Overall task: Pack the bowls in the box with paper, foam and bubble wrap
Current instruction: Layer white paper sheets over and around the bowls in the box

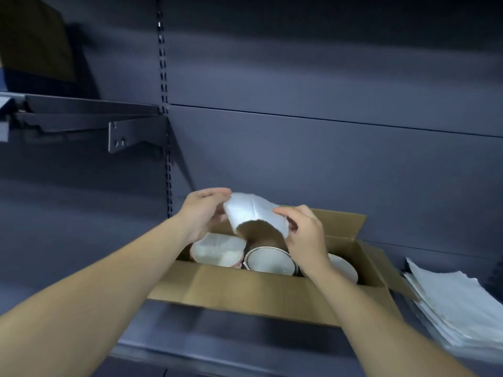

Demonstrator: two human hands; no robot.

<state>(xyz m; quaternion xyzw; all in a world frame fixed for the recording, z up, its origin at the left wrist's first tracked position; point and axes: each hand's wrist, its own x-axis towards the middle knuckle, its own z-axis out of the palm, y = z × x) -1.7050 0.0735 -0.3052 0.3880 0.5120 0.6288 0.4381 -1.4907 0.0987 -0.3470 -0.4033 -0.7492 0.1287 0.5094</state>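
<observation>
A box sits on a shelf, its flaps open behind and to the right. In it lie 3 bowls in a row: a wrapped bowl at left, a middle bowl just beside it, and a right bowl partly behind the right hand. Above the box, 2 hands grip a held bowl between them, the left hand at its left end, the right hand at its right. A paper stack lies on the shelf right of the box. An upper shelf juts out above, far left.
</observation>
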